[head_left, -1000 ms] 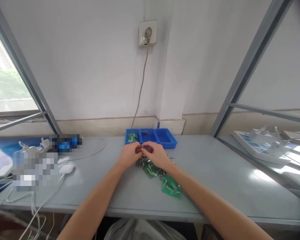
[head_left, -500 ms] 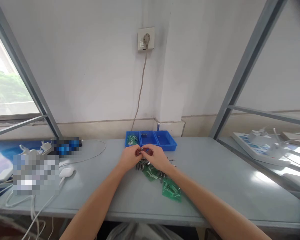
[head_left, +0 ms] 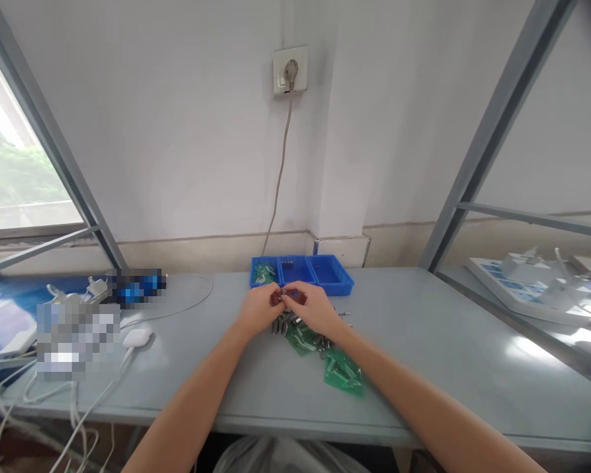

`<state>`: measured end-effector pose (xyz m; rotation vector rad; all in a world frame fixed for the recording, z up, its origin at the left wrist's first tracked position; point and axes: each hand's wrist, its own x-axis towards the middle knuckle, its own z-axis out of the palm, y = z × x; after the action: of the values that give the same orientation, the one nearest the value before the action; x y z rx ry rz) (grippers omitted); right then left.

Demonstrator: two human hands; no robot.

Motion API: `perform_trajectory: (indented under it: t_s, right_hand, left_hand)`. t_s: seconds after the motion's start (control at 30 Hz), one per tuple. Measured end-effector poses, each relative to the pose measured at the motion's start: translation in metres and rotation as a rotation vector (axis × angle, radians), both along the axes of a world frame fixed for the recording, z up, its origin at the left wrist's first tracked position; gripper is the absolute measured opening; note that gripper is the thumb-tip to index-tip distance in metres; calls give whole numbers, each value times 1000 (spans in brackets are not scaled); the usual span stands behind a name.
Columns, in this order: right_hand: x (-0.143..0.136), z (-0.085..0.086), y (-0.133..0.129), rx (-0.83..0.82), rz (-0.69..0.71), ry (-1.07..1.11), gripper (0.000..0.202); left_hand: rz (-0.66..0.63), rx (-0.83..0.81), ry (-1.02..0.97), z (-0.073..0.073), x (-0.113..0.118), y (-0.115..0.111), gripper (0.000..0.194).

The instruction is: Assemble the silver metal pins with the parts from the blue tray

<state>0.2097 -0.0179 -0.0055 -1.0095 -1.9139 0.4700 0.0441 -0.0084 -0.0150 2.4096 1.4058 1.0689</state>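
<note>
pinching a small metal part [head_left: 284,292] in a fingertip grip of left hand [head_left: 259,309] and right hand [head_left: 312,306], near the blue tray [head_left: 339,289], metal pieces [head_left: 280,326] and green bags [head_left: 343,372] on the counter [head_left: 418,355].

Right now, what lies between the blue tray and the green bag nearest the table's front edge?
In the head view, another green bag and loose metal parts lie there, partly hidden by the right hand.

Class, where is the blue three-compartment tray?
Centrally in the head view, the blue three-compartment tray sits beyond the left hand and right hand, below the wall socket.
</note>
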Motion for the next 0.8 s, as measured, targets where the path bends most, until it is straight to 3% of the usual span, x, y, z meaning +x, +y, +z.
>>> perform_trajectory:
  t_s: [0.27,0.47,0.63,0.8]
  right_hand:
    - [3,4,-2,0,-45,15,23]
    - [29,25,39,38,-250,84,29]
    - [36,35,88,-56,-316,-241,22]
    - [17,25,116,-155,-472,-594,25]
  left_hand:
    - [8,-19,13,5,0,-3,11]
    - [21,-40,21,6,-3,-4,22]
    - [36,-36,57,2,-4,-2,18]
    - [30,-22,61,1,-4,-4,19]
